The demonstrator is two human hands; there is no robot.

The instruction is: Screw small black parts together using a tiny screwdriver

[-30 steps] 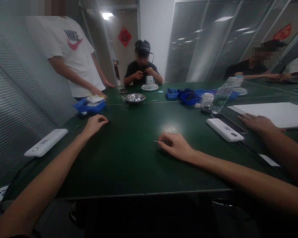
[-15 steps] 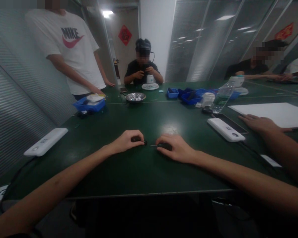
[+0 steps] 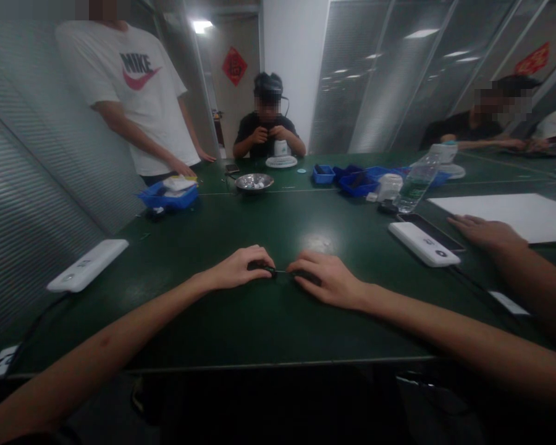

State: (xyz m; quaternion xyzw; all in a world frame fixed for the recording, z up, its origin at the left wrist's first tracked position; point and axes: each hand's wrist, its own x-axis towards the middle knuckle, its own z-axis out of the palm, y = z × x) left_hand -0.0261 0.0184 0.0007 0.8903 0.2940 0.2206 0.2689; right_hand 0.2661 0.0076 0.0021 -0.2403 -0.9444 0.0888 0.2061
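Observation:
My left hand (image 3: 241, 269) rests on the green table (image 3: 241, 321) with its fingers pinched round a small black part (image 3: 262, 268). My right hand (image 3: 327, 276) lies just to its right, fingers closed on a small dark tool with a thin metal tip (image 3: 282, 271). The tip points left and meets the black part between the two hands. Both forearms stretch across the table toward me.
A white power bank (image 3: 87, 265) lies at the left, another white power bank (image 3: 421, 243) at the right beside a neighbour's hand (image 3: 486, 233). Farther off stand blue bins (image 3: 167, 196), a metal bowl (image 3: 254, 182), a water bottle (image 3: 416, 180) and a white sheet (image 3: 505, 209). Other people sit or stand around.
My left hand came from the far left near the blue bin to the table's middle, carrying the black part. It now touches the tool tip held by my right hand.

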